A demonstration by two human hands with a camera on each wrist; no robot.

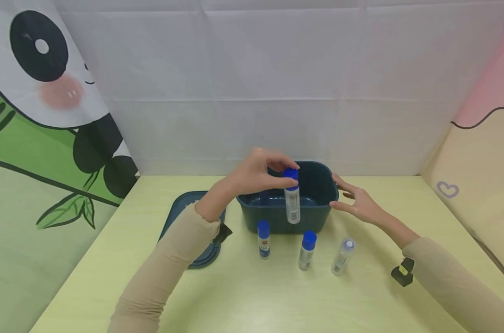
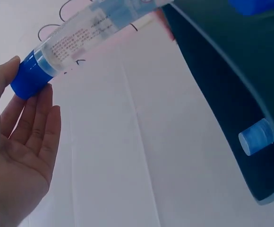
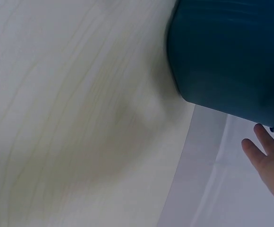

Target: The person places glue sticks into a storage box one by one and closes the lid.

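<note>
Left hand (image 1: pixel 258 173) pinches the top of a blue-capped tube (image 1: pixel 292 206), which hangs between it and the spread right hand (image 1: pixel 360 203) at the rim of the bin (image 1: pixel 262 217).

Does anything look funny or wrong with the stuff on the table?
Yes, the rightmost tube looks odd: its top is pale and see-through, while the leftmost tube, middle tube and held tube are blue-capped. I can't tell if a cap is missing. Nothing looks spilled.
</note>
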